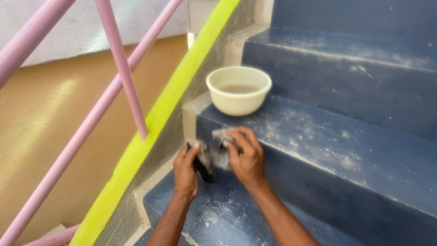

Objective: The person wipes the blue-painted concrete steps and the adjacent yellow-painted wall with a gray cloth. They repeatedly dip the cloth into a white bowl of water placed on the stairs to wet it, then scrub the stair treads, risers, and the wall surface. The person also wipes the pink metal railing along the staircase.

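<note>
Sandpaper sheet, dark grey and crumpled (214, 152), sits folded over the front edge of a blue-painted concrete step (318, 146), near the step's left end. Left hand (186, 171) pinches the sheet's lower flap against the riser, thumb up, fingers wrapped behind the dark backing. Right hand (246, 157) presses the upper part flat on the tread, fingers curled over it; both grips are closed on the sheet, apparently so the abrasive stays wrapped round the corner. Sheet looks limp and worn, pale at the creases.

Lower blue step (218, 214) below the hands carries white powdery dust (patchy, chalk-like); the same dust streaks the tread beside the right hand.

Cream plastic bowl, round (238, 90), stands further back on the same tread, near its left end and apart from the hands; it holds cloudy water, within reach.

Left of the stairs: yellow-green painted sloping stringer (159, 118), smooth and matte, with pink metal railing tubes (123, 68) rising from it. Beyond, an ochre wall (45, 118).
</note>
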